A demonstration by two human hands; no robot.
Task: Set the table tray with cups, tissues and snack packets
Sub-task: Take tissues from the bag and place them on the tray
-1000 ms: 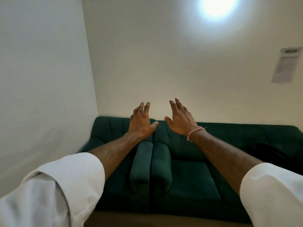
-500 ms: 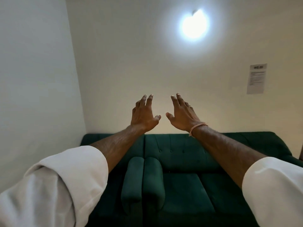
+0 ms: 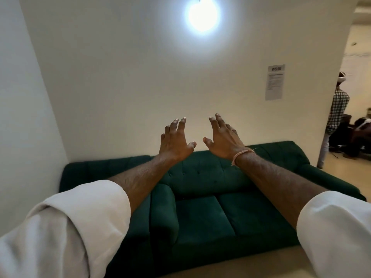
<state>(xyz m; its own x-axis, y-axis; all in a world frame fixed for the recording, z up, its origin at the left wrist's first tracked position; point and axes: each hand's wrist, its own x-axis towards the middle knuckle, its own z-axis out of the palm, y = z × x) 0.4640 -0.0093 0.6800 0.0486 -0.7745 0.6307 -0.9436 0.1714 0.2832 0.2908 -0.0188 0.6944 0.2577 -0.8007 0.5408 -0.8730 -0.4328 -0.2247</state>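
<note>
Both arms are stretched out in front of me, in rolled-up white sleeves. My left hand [image 3: 175, 141] is raised with fingers spread and holds nothing. My right hand [image 3: 222, 139], with a thin orange thread around the wrist, is beside it, also spread and empty. The two hands are a short gap apart, palms facing away, above the back of a green sofa. No tray, cups, tissues or snack packets are in view.
A dark green sofa [image 3: 202, 215] stands against a cream wall. A lamp [image 3: 203, 15] glows on the wall above, and a paper notice [image 3: 275, 82] hangs at right. Through an opening at far right a person in a checked shirt [image 3: 337, 111] stands.
The view has swung to the right: the sofa sits lower left, the notice moved left, and the opening with a person has appeared. My hands stay raised and spread.
</note>
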